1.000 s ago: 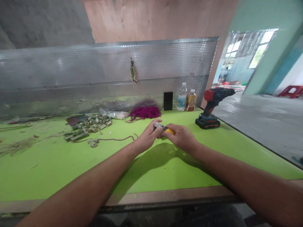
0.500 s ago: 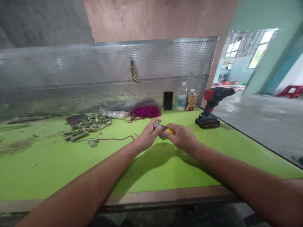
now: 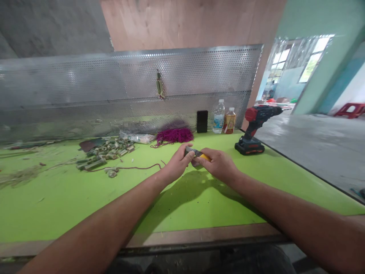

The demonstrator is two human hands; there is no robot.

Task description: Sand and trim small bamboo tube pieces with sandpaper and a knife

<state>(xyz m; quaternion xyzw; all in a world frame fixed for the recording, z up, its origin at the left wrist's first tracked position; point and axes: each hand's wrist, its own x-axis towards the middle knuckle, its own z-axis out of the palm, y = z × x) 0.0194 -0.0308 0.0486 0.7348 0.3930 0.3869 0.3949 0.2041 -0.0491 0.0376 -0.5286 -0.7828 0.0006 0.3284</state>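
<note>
My right hand (image 3: 221, 161) is closed around a utility knife (image 3: 204, 156) with a yellow handle and a dark grey front part. The knife points left toward my left hand (image 3: 180, 160), whose thumb presses near the blade end. My left fingers are curled round a small piece that they mostly cover, so I cannot make out what it is. Both hands meet just above the green tabletop (image 3: 176, 205), casting a shadow. Left of them lies a dark red cord (image 3: 139, 168), running to a pile of short cut bamboo pieces (image 3: 110, 150).
A cordless drill (image 3: 251, 131) stands at the right. Along the perforated metal panel (image 3: 188, 76) are a purple thread bundle (image 3: 175, 135), a black phone-like slab (image 3: 202, 121), a water bottle (image 3: 218, 117) and a brown drink bottle (image 3: 229, 121). Tied bamboo pieces (image 3: 159, 86) hang on the panel.
The knife's front has tilted slightly against my left thumb. Both hands stay in nearly the same place, and the other things on the table have not moved.
</note>
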